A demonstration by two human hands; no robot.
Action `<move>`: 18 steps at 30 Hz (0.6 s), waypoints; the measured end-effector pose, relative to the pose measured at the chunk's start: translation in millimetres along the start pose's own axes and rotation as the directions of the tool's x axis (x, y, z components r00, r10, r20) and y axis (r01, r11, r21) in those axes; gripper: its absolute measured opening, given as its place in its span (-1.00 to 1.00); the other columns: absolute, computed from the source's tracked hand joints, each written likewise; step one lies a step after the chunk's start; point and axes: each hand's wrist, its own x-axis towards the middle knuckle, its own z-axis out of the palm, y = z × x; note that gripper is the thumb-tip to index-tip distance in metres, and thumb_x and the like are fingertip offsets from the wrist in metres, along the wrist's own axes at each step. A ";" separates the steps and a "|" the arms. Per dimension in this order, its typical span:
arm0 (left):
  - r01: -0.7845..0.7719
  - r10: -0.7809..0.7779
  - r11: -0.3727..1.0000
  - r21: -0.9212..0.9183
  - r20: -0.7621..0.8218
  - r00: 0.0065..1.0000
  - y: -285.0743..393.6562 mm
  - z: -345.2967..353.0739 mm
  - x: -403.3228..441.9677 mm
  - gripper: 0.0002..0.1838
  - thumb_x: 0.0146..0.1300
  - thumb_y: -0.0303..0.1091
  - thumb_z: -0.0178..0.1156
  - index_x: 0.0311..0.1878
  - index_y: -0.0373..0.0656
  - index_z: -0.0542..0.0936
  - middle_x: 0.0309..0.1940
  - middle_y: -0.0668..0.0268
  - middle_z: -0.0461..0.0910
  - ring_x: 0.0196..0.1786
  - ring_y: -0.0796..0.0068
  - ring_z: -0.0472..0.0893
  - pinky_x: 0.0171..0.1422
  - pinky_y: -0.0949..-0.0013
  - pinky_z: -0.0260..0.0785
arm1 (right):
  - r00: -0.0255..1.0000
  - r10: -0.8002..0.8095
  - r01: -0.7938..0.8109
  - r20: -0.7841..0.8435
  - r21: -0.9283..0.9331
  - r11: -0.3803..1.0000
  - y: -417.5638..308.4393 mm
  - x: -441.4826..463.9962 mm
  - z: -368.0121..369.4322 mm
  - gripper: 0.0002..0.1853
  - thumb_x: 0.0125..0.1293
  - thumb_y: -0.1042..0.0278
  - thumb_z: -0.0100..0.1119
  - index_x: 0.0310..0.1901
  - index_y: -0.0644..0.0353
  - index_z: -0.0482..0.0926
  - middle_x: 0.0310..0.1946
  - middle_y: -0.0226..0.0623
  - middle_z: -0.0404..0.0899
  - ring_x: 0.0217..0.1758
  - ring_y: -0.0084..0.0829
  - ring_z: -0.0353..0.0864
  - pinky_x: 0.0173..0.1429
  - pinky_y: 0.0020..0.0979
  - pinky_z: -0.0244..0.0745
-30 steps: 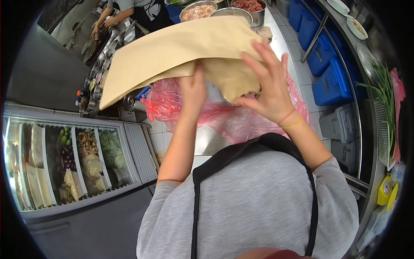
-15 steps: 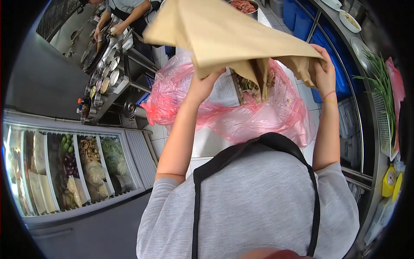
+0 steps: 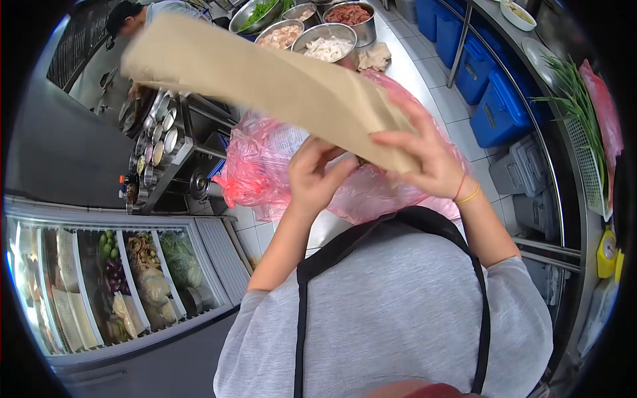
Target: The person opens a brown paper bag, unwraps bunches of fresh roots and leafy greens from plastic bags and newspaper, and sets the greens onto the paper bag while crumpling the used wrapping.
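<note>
A large sheet of brown paper (image 3: 265,86) is folded over and slants across the space in front of me, blurred at its far left end. Its right end is gripped by my right hand (image 3: 428,152), with the fingers laid over it and the thumb below. My left hand (image 3: 315,172) is curled at the sheet's lower edge, its fingertips partly hidden by the paper. Beneath both hands, a pink plastic bag (image 3: 259,159) is spread on the white table, with a printed sheet (image 3: 286,140) showing through it. The paper covers most of the bag's middle.
Metal bowls of white pieces (image 3: 326,48), red meat (image 3: 348,14) and greens (image 3: 259,13) stand at the table's far end beside a crumpled cloth (image 3: 375,57). A co-worker (image 3: 142,16) bends over the stove at left. A glass-topped fridge (image 3: 133,278) and blue bins (image 3: 501,109) flank me.
The brown paper has swung left and down and is now folded narrower. My right hand has moved inward to the left, and my left hand slightly lower. The far bowls have come into view.
</note>
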 end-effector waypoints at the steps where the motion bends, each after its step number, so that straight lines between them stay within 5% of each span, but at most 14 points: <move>1: 0.001 -0.001 1.000 0.002 -0.005 1.000 10.0 -3.9 -7.1 -0.58 0.08 -0.54 0.29 0.01 -0.34 0.42 -0.04 0.19 0.47 -0.03 0.40 0.53 0.06 0.40 0.39 | 0.996 -0.023 0.020 0.088 0.041 0.999 -5.2 3.0 4.9 -0.41 -0.02 0.26 0.32 0.14 -0.08 0.46 0.33 -0.10 0.06 0.40 -0.09 0.05 0.40 -0.19 0.05; 4: -0.092 0.066 0.972 -0.216 -0.125 0.990 30.6 -11.4 -34.7 -0.49 0.04 -0.50 0.34 0.06 -0.34 0.37 0.02 0.19 0.42 0.04 0.35 0.49 0.13 0.38 0.35 | 0.969 -0.167 0.130 0.181 0.200 0.971 -9.3 11.8 44.8 -0.26 -0.05 0.07 0.38 0.24 -0.12 0.35 0.36 -0.11 0.01 0.41 -0.08 0.04 0.40 -0.07 0.01; 7: 0.251 -0.137 0.941 0.225 -0.426 0.894 34.9 -18.7 -63.7 -0.53 0.18 -0.37 0.25 0.09 -0.35 0.35 0.03 0.18 0.43 0.05 0.36 0.49 0.14 0.37 0.35 | 0.871 -0.248 0.192 0.423 0.172 0.966 -22.0 17.2 77.3 -0.15 -0.04 0.04 0.38 0.32 -0.06 0.21 0.40 -0.12 -0.06 0.46 -0.09 -0.06 0.39 0.14 -0.09; 8: 0.256 -0.135 0.939 0.230 -0.438 0.889 35.8 -21.8 -68.4 -0.53 0.18 -0.37 0.25 0.09 -0.35 0.35 0.03 0.18 0.43 0.05 0.36 0.49 0.14 0.37 0.35 | 0.866 -0.259 0.197 0.429 0.183 0.963 -26.8 17.6 84.7 -0.15 -0.04 0.04 0.38 0.32 -0.06 0.21 0.40 -0.12 -0.06 0.46 -0.09 -0.06 0.39 0.14 -0.09; 10: 0.267 -0.335 0.942 -0.205 -0.642 0.689 35.5 -26.8 -72.3 -0.62 0.26 -0.40 0.16 0.09 -0.35 0.37 -0.01 0.17 0.48 0.02 0.39 0.50 0.10 0.39 0.35 | 0.854 -0.145 0.133 0.499 0.060 0.989 -34.7 19.0 96.4 -0.11 -0.03 0.01 0.37 0.34 -0.02 0.16 0.41 -0.16 -0.09 0.47 -0.09 -0.09 0.34 0.28 -0.12; 11: 0.233 -0.320 0.947 -0.220 -0.677 0.663 35.8 -23.7 -74.8 -0.65 0.26 -0.45 0.14 0.09 -0.35 0.39 -0.03 0.17 0.52 -0.01 0.43 0.51 0.07 0.39 0.35 | 0.849 -0.154 0.139 0.506 0.067 0.988 -38.7 18.7 103.4 -0.11 -0.03 0.01 0.37 0.34 -0.02 0.16 0.41 -0.16 -0.09 0.47 -0.09 -0.09 0.34 0.28 -0.12; 14: 0.391 -0.377 0.915 -0.101 -0.558 0.739 32.7 -10.6 -88.0 -0.66 0.25 -0.42 0.16 0.06 -0.36 0.43 -0.03 0.20 0.52 0.00 0.44 0.51 0.08 0.39 0.35 | 0.949 0.024 -0.039 0.314 0.041 0.998 -43.9 18.9 116.4 -0.10 -0.07 0.09 0.40 0.33 0.00 0.16 0.36 -0.13 0.06 0.42 -0.10 0.04 0.36 0.09 0.03; 16: 0.344 -0.326 0.937 -0.052 -0.478 0.816 31.9 -12.8 -77.6 -0.67 0.26 -0.40 0.17 0.04 -0.37 0.46 -0.02 0.21 0.52 0.01 0.49 0.50 0.09 0.44 0.33 | 0.974 0.082 -0.115 0.210 0.150 0.982 -30.3 31.3 114.6 -0.21 -0.03 0.32 0.35 0.29 0.01 0.23 0.23 -0.11 0.29 0.30 -0.11 0.27 0.33 -0.17 0.19; 18: 0.199 -0.182 0.980 0.025 -0.311 0.933 27.7 -17.2 -63.7 -0.60 0.21 -0.34 0.21 0.05 -0.37 0.45 -0.02 0.16 0.53 0.01 0.36 0.52 0.10 0.39 0.32 | 0.996 0.067 -0.069 0.056 0.037 0.997 -17.2 41.8 96.4 -0.38 -0.01 0.54 0.20 0.19 0.08 0.36 0.05 -0.11 0.46 0.14 -0.13 0.44 0.25 -0.34 0.29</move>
